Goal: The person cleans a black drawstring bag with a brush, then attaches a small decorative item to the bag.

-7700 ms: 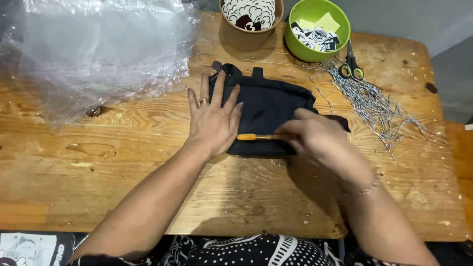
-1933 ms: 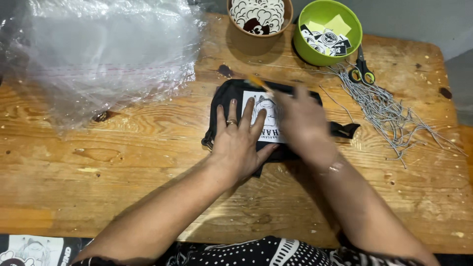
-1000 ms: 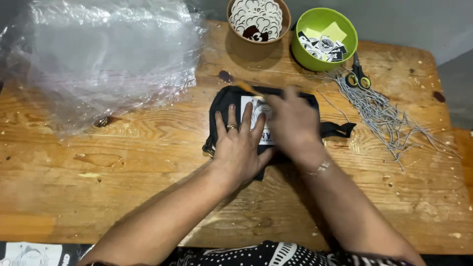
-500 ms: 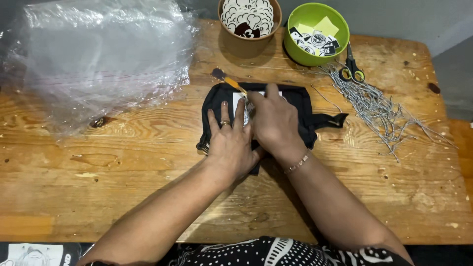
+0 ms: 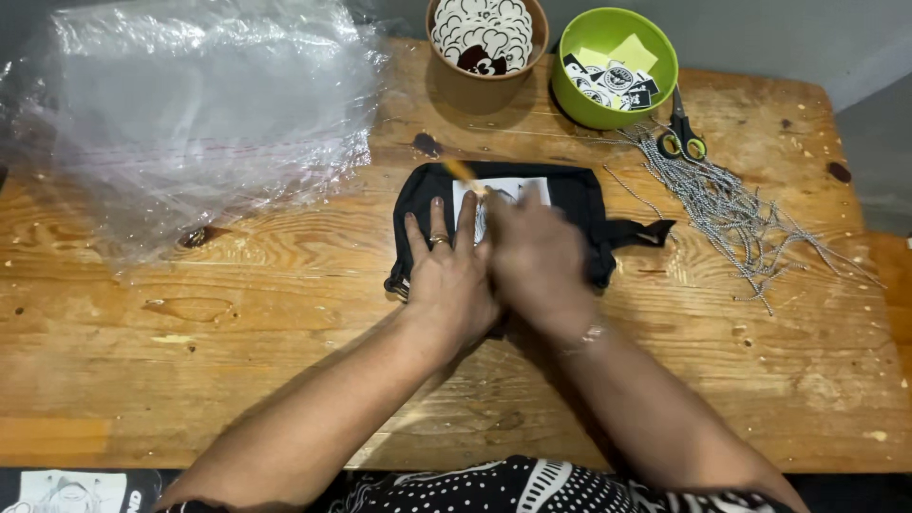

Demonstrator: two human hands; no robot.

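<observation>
pouch [image 5: 579, 199] lengthwise left-right, strap [image 5: 641, 232] rightward

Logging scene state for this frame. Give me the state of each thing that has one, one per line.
Black pouch: flat on the table, white printed label up.
Left hand: flat, pressing the pouch.
Right hand: blurred, gripping an orange-handled tool over the label.
Scissors: closed, lying by the green bowl.
Green bowl: partly filled with stickers.
Brown bowl: full of cut-outs.
Plastic bags: crumpled heap.
Cords: loose, tangled pile.
</observation>
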